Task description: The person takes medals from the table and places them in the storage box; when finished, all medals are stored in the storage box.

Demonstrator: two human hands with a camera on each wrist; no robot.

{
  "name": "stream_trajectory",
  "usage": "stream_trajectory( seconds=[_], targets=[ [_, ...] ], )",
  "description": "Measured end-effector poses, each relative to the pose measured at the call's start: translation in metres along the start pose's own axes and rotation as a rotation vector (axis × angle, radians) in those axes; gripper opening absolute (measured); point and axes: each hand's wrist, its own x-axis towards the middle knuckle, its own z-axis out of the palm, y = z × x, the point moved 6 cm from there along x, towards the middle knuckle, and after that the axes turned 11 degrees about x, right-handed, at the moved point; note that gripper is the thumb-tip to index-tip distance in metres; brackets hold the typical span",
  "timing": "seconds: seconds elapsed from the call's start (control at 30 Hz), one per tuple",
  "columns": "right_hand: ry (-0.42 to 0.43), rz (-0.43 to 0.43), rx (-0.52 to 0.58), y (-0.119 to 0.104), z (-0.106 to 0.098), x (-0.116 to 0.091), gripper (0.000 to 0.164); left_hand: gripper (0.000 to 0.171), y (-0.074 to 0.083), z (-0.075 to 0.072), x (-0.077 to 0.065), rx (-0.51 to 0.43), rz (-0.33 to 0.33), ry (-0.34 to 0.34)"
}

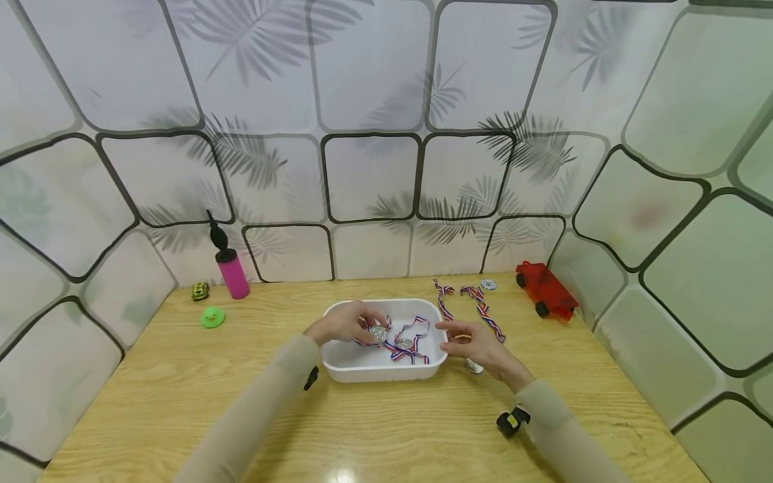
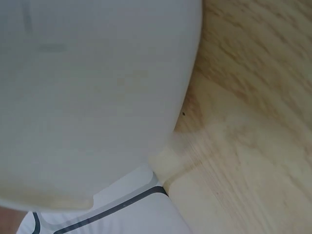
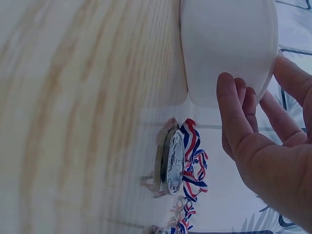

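A white plastic tub (image 1: 380, 374) stands on the wooden table. My left hand (image 1: 350, 323) reaches over its left side and pinches a silver medal (image 1: 378, 334) with a red, white and blue ribbon. Another silver medal (image 1: 404, 344) lies inside, its striped ribbon (image 1: 417, 322) spread across the floor of the tub. At the right end, my right hand (image 1: 477, 343) has its fingers loosely bent, the fingertips at the rim. Below that hand, a medal (image 3: 174, 163) appears on the table in the right wrist view. Only the tub's outer wall (image 2: 97, 97) fills the left wrist view; the left fingers are hidden there.
Behind my right hand lie striped ribbons (image 1: 483, 310) and a medal (image 1: 488, 284). A red toy car (image 1: 546, 292) stands at the back right. At the back left are a pink-and-black pump (image 1: 234, 276), a green rubber duck (image 1: 213, 317) and a small toy car (image 1: 200, 290).
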Motion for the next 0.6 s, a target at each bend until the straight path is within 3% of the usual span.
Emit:
stream_trajectory(
  seconds=[0.27,0.6],
  targets=[
    [0.000,0.005,0.009,0.001,0.000,0.000,0.052,0.029,0.001,0.005,0.005,0.064,-0.018,0.016],
    [-0.005,-0.001,-0.005,0.000,0.000,0.000,0.052,0.027,0.004,0.014,0.012,-0.015,0.022,-0.006]
  ],
)
